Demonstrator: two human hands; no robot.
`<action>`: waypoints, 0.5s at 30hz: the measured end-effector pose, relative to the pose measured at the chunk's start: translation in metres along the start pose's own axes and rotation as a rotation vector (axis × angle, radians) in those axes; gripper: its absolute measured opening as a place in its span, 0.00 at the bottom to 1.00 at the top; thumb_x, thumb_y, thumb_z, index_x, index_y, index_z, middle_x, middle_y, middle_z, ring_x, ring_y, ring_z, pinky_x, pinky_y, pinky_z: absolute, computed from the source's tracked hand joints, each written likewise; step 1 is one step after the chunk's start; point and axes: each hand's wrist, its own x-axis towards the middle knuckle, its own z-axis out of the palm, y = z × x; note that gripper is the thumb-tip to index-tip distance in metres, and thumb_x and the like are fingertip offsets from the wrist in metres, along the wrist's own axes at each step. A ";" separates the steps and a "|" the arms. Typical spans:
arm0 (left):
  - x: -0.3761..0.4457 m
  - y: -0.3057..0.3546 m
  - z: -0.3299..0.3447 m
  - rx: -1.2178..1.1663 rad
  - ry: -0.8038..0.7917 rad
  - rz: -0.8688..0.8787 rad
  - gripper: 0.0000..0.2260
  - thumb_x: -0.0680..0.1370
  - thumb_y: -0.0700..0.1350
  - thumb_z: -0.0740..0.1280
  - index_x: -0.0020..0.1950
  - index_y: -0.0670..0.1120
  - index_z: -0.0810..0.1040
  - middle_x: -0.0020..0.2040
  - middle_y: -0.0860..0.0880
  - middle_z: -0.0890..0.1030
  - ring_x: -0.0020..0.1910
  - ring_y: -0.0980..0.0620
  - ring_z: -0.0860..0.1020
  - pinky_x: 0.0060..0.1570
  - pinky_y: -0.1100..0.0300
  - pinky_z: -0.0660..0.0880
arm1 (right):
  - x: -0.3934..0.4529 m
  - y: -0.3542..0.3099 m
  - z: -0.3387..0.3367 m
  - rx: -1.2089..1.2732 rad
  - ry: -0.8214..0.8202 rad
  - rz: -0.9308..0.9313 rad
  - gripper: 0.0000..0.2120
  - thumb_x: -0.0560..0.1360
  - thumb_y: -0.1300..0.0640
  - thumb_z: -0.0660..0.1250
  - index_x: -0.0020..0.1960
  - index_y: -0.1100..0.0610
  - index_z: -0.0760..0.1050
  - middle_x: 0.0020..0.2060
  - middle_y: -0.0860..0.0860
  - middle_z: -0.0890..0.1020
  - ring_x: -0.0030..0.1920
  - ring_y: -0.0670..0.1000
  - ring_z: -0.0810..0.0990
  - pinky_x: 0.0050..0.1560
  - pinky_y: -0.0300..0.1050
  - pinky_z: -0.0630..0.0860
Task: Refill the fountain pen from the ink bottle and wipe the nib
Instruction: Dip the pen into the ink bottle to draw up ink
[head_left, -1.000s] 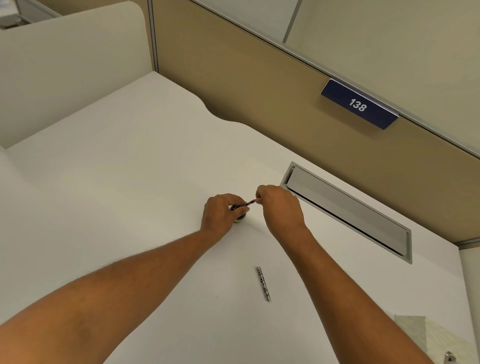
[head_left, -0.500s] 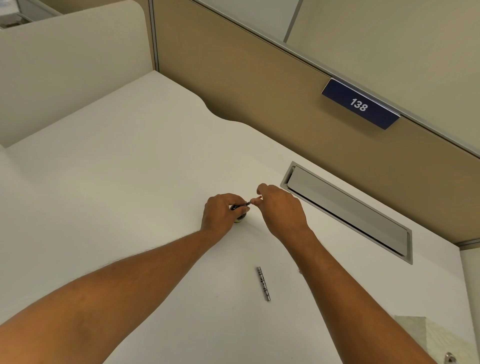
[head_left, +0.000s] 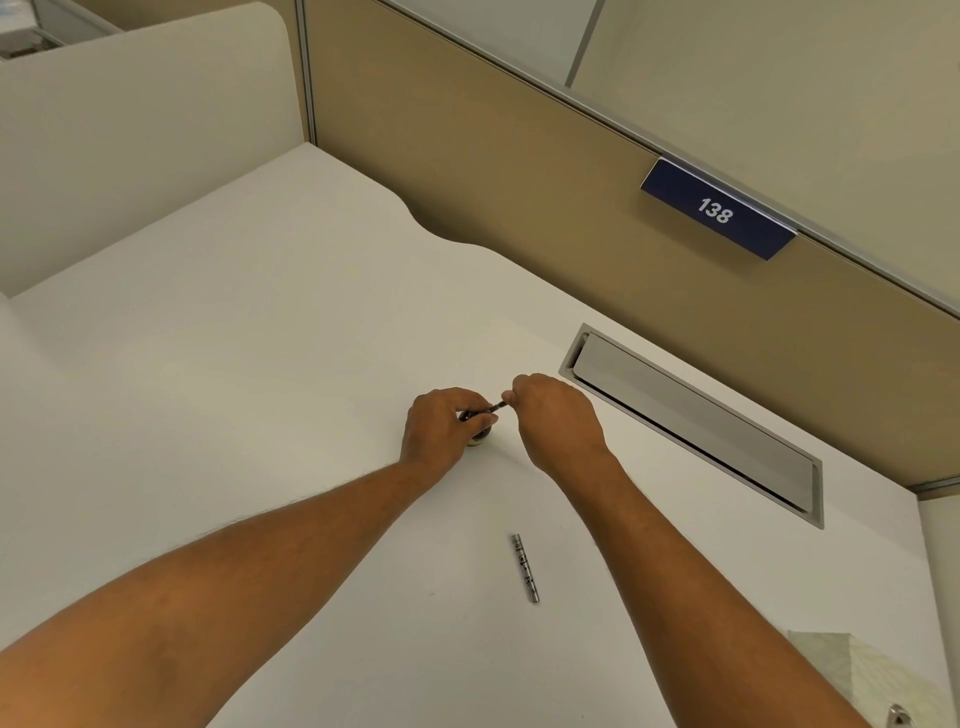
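My left hand (head_left: 441, 427) is curled round a small dark ink bottle (head_left: 479, 435) on the white desk (head_left: 234, 338); most of the bottle is hidden under the fingers. My right hand (head_left: 558, 415) pinches the back end of the thin dark pen section (head_left: 493, 408), which slants down toward the bottle's mouth. Whether the nib is in the ink is hidden by my fingers. The silver pen barrel (head_left: 525, 567) lies loose on the desk nearer to me, between my forearms.
A grey cable flap (head_left: 696, 421) is set in the desk just right of my right hand. A folded pale cloth or paper (head_left: 857, 675) and a small metal piece (head_left: 898, 716) lie at the bottom right corner. Partition walls close the far side.
My right hand has drawn slightly closer to my left hand along the pen section. The left hand, bottle and barrel stay where they were.
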 end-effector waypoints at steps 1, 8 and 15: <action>0.000 0.000 0.000 -0.002 -0.003 -0.001 0.03 0.74 0.44 0.79 0.47 0.47 0.90 0.45 0.53 0.89 0.44 0.56 0.85 0.42 0.78 0.72 | -0.001 -0.001 0.000 0.010 0.001 0.006 0.07 0.84 0.55 0.61 0.53 0.57 0.75 0.48 0.54 0.82 0.45 0.58 0.82 0.38 0.47 0.67; -0.001 0.001 0.000 0.004 -0.005 -0.015 0.03 0.74 0.44 0.79 0.47 0.47 0.90 0.45 0.54 0.89 0.44 0.58 0.85 0.42 0.78 0.72 | -0.006 -0.001 0.001 0.053 0.018 0.045 0.11 0.85 0.54 0.55 0.54 0.58 0.74 0.49 0.54 0.81 0.45 0.59 0.82 0.38 0.48 0.69; -0.003 0.006 -0.001 0.016 -0.001 -0.018 0.03 0.75 0.44 0.79 0.48 0.46 0.90 0.46 0.52 0.89 0.43 0.56 0.85 0.42 0.79 0.71 | -0.008 -0.005 0.003 0.062 0.031 0.071 0.07 0.84 0.57 0.59 0.52 0.58 0.75 0.48 0.54 0.82 0.44 0.58 0.82 0.36 0.48 0.70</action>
